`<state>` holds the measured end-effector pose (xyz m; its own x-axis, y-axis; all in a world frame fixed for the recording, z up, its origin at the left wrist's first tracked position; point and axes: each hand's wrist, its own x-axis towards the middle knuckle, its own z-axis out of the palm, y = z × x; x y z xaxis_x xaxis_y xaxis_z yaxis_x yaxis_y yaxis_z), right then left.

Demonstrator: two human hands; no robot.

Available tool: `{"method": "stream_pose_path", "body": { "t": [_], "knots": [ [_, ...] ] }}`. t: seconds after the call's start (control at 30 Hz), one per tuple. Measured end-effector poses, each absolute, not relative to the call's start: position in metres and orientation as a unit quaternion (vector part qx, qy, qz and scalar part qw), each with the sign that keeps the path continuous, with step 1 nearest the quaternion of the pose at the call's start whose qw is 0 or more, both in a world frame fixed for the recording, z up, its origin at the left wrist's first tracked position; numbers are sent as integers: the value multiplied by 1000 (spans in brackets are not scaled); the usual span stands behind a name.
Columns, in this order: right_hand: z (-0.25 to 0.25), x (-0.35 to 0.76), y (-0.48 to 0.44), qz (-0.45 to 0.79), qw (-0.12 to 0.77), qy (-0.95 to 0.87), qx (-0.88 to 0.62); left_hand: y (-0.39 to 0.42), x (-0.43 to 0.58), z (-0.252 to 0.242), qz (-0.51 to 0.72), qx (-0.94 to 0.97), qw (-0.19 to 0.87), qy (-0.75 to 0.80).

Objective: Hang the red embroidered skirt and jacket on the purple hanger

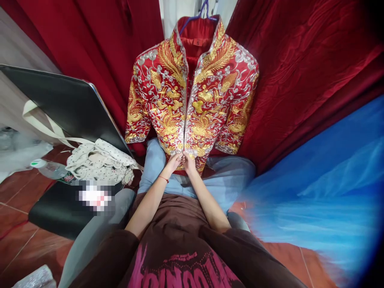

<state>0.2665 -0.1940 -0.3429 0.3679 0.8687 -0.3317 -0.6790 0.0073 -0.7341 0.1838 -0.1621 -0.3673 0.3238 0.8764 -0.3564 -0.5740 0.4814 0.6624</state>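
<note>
You're at the hem-closure step: left hand (174,162) and right hand (189,162) both pinch the bottom front edges of the embroidered jacket (192,96), hung at 12 o'clock on a hanger (200,13); next move prob needs edges aligned, fingertip precision.

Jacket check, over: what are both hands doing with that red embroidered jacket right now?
Left hand and right hand pinch the bottom front hem of the red embroidered jacket, side by side. Jacket hangs on a blue hanger. Nothing blocks the hands.
</note>
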Motion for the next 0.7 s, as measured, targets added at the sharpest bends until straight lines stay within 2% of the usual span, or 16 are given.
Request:
{"method": "stream_pose_path", "body": {
  "t": [0.27, 0.53, 0.7],
  "knots": [
    [-345, 269, -210, 580, 666, -94, -460, -162, 178, -374, 390, 200, 819, 370],
    [-331, 257, -198, 586, 648, -109, -474, -160, 182, -374, 381, 209, 805, 403],
    [-329, 259, -213, 608, 557, -189, -534, -165, 177, -377, 383, 199, 794, 429]
  ]
}}
